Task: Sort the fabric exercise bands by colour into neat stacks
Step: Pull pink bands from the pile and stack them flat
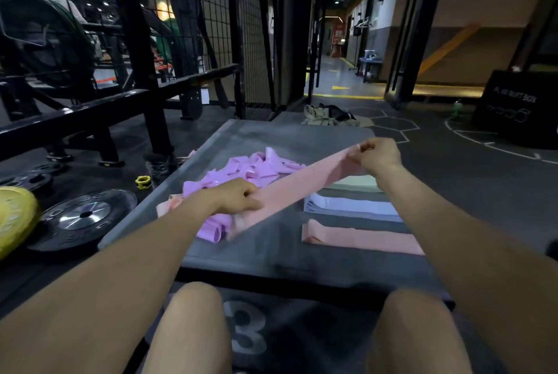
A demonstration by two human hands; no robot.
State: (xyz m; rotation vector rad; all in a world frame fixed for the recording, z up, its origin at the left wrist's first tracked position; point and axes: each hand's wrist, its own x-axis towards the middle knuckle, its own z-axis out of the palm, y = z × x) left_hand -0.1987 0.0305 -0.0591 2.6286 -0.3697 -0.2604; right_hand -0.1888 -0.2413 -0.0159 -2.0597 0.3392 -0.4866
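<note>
**Pink band stretched between both hands**

Now, over the grey mat (265, 255), beside the purple pile (241, 171), the pink band (290, 189) spans diagonally above the mat, pinched by left hand (238, 197) and right hand (379, 154). Pink stack (365, 240) lies nearest.

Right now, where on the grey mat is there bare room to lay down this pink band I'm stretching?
Bare grey mat lies along the near edge, between the loose purple band pile and the pink stack, and at the far end beyond the pile. The right side is crowded: pale green stack, lavender stack, then pink.
</note>
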